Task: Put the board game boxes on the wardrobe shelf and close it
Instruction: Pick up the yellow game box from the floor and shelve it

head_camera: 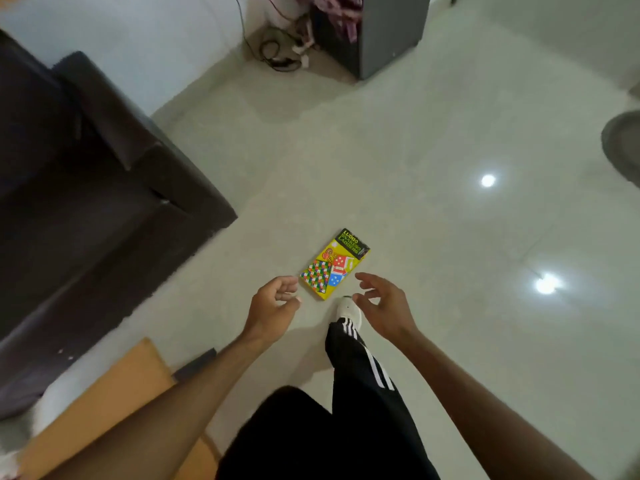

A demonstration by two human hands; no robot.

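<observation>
Pickup was the step in hand, as we judged it from the head view. We saw a flat yellow cardboard board game box printed with snakes-and-ladders art point(334, 264) lying face up on the pale glossy tiled floor point(433, 140), turned at an angle, just ahead of our white shoe point(349, 310). Our left hand point(273, 303) and right hand point(382, 304) hung above it, one to each side of its near end, fingers spread and curled, both empty and not touching the box. A dark brown sofa point(86, 188) stood well apart to the left. No wardrobe or shelf showed. Next, we reckoned, we needed to bend lower, close both hands on the box's long edges and lift it level.
</observation>
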